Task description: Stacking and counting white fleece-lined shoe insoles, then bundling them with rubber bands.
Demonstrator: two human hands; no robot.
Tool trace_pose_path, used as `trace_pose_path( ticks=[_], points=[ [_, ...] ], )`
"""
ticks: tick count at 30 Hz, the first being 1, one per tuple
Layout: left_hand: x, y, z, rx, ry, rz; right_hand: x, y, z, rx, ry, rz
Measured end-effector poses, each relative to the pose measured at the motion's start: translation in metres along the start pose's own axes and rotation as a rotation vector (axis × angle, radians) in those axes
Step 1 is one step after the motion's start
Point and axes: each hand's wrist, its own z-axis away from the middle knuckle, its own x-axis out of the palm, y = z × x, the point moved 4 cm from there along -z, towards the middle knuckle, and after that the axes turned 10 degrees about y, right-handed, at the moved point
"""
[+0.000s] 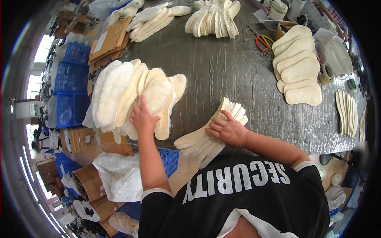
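Observation:
Fleecy cream insoles lie in a loose, fanned pile at the left of the table. My left hand rests on the pile's near side, fingers stretched out and thumb spread. A second stack of insoles lies aslant at the table's near edge, its left end jutting past it. Over this stack's middle my right hand is bent, its fingers gripping the layers from above; the underside of the grip is hidden.
More insole stacks stand at the far edge, with flat insoles overlapping at the right. Near those lie red-and-yellow-handled scissors and a clear plastic tub. Cardboard and blue crates line the left side.

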Motion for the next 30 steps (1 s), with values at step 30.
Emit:
trace_pose_path(
  ticks=[30],
  points=[
    [0.024, 0.095, 0.034, 0.384, -0.258, 0.596, -0.008, 0.005, -0.006, -0.019, 0.089, 0.02]
  ],
)
